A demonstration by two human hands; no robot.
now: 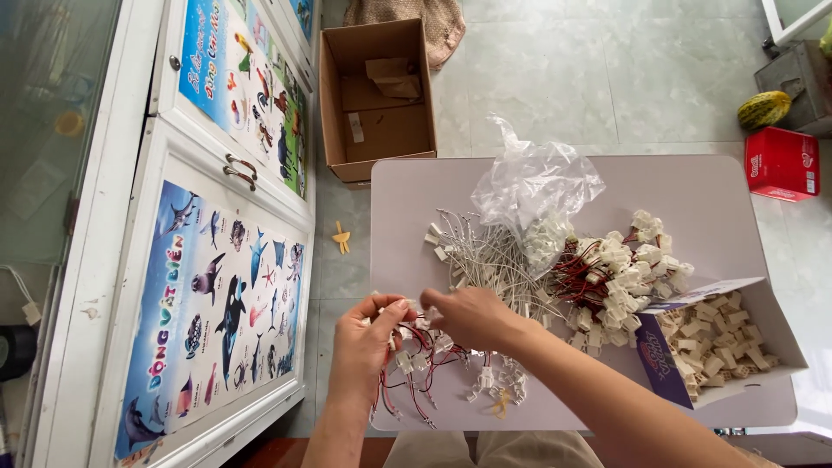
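I am pinching thin red plastic-coated wires (414,360) with matt white plastic connectors (617,269). A crinkled glossy clear plastic bag (530,178) is catching light, lying on the smooth matt tabletop (702,199) beside a rough brown cardboard box (381,95).

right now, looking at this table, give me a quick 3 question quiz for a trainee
1. True or false: the left hand and the right hand are both at the bundle of red-wired connectors near the front edge of the table.
2. What lies in the small open box at the right of the table? A) loose pale connector housings B) coiled red wire C) plastic bags
3. Fill in: the clear plastic bag sits on top of a heap of ____-wired leads.

Key:
1. True
2. A
3. white
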